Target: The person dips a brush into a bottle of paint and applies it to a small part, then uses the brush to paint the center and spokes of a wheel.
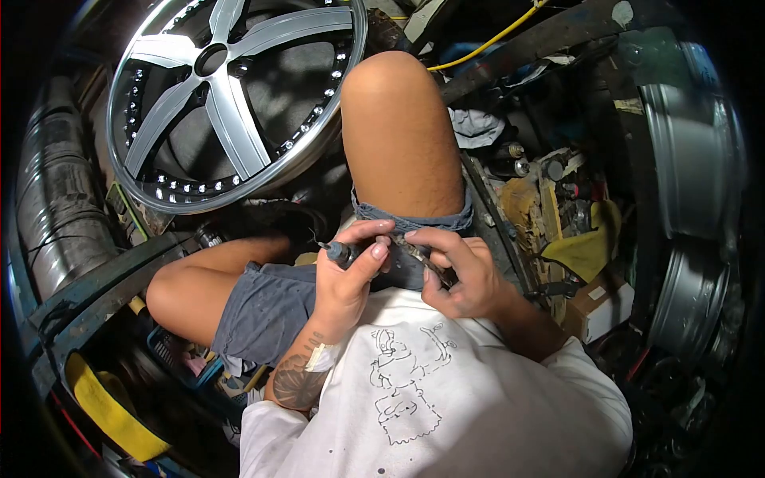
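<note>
Step in hand, as judged: close fingertip handling of small parts above the grey shorts [275,307]; 12 o'clock taken as top of view.

Left hand [344,280]: narrow, closed around a dark cylinder [341,254], which is lodged between thumb and index finger, at 12 o'clock from the palm; a slim tip is pointed from it toward 10 o'clock.

Right hand [468,272]: narrow, pinched on a slender piece [413,252], dark with bright metal, located at 10 o'clock from that hand and at 3 o'clock from the cylinder. Left fingertips are brought close to its upper end; contact there cannot be told, nor whether both parts are joined.

Next move, as judged: a steady left hold and fine right-finger control are called for, the grips being small and partly hidden.

Surroundings, from the hands: spoked wheel [229,119], between 10 and 11 o'clock, well apart; silver rim [689,143], between 2 and 3; yellow piece [586,248], at 3; carton [607,304], between 3 and 4.
</note>
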A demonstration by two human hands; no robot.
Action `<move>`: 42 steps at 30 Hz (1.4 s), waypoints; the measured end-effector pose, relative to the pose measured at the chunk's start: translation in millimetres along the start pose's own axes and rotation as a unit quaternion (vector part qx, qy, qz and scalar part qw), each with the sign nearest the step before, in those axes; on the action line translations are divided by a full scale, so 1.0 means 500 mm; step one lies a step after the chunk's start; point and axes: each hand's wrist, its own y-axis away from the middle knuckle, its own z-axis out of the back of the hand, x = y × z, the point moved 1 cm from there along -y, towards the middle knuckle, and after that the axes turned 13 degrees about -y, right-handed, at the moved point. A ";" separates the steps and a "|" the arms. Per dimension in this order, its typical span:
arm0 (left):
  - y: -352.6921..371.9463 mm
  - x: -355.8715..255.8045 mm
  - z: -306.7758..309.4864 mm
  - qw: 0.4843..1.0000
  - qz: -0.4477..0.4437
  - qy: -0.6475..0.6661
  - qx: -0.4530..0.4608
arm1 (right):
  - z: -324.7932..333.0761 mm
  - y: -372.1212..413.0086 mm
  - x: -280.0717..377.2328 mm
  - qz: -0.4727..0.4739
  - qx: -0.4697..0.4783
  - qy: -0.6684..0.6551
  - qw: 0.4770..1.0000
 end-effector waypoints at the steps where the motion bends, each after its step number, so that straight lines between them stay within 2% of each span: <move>1: 0.000 0.004 0.001 1.000 -0.006 0.000 0.005 | 0.001 -0.001 0.001 0.002 0.004 0.003 1.000; 4: 0.000 0.008 0.002 0.999 -0.026 -0.020 -0.003 | 0.001 -0.002 0.000 -0.015 0.021 0.018 1.000; 10: -0.001 0.005 -0.002 0.999 -0.005 -0.029 -0.013 | -0.004 -0.008 0.004 -0.007 0.022 0.037 0.999; 23: 0.000 -0.003 -0.020 0.988 0.051 0.140 -0.039 | 0.007 -0.006 0.000 -0.023 0.055 0.009 0.998; 25: -0.011 -0.021 -0.004 0.993 -0.009 0.101 -0.067 | 0.007 -0.004 -0.003 -0.018 0.063 -0.005 0.998; 27: -0.021 -0.030 0.023 0.990 -0.102 -0.051 -0.089 | 0.009 0.003 -0.007 -0.048 0.053 -0.045 0.996; 29: -0.017 -0.040 0.046 0.979 -0.119 -0.152 -0.069 | 0.012 0.004 -0.005 -0.075 0.047 -0.079 0.993; 32: -0.013 -0.047 0.047 0.986 -0.067 -0.150 0.012 | 0.010 -0.007 -0.002 -0.087 0.048 -0.125 0.987; 35: -0.017 -0.039 0.041 0.988 -0.082 -0.125 0.038 | 0.012 -0.022 -0.004 -0.085 0.073 -0.129 0.985; 36: -0.020 -0.040 0.037 0.983 -0.109 -0.145 0.036 | 0.013 -0.028 -0.006 -0.072 0.084 -0.123 0.986; 39: -0.025 -0.031 0.036 0.990 -0.111 -0.083 0.013 | 0.017 -0.047 0.004 -0.093 0.125 -0.126 0.980; 42: -0.026 -0.029 0.040 0.991 -0.108 -0.078 -0.018 | 0.018 -0.058 0.005 -0.097 0.134 -0.133 0.977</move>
